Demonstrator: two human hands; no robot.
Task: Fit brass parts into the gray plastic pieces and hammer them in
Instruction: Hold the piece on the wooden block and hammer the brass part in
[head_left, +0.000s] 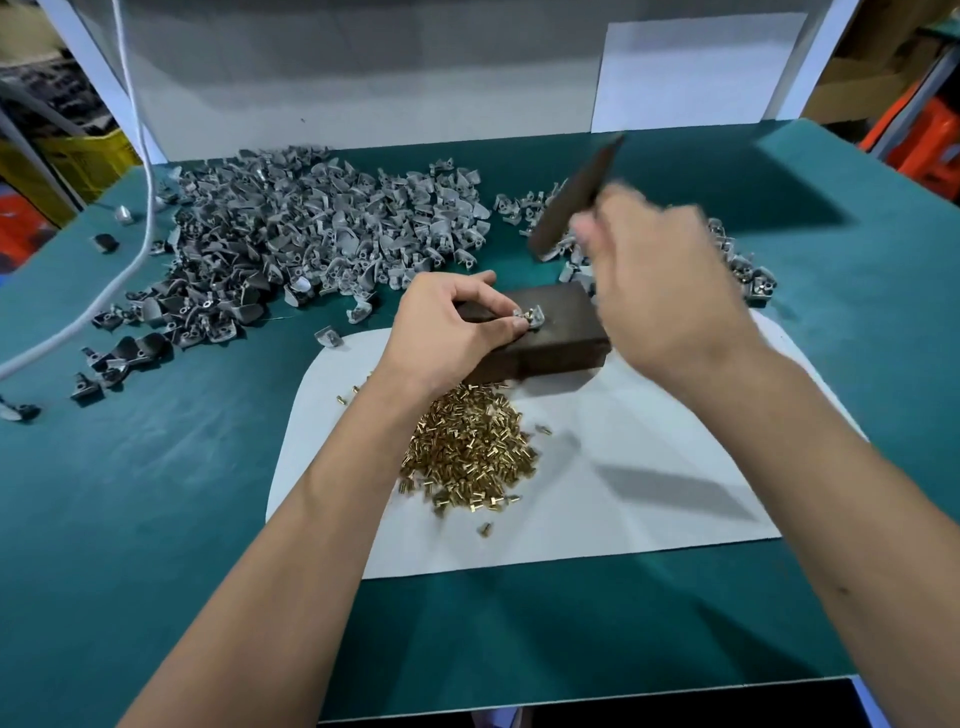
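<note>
My left hand (452, 322) pinches a small gray plastic piece (531, 316) with a brass part in it, holding it on top of a dark metal block (561, 332). My right hand (660, 291) grips a dark metal bar (574, 200), blurred with motion and raised above and right of the block. A heap of brass parts (470, 447) lies on a white sheet (623, 493) just in front of the block.
A big pile of gray plastic pieces (291, 239) covers the green table (156, 467) at the back left. A smaller group of gray pieces (748, 270) lies behind my right hand. A white cable (140, 218) hangs at the left. A white back panel (363, 78) closes the rear.
</note>
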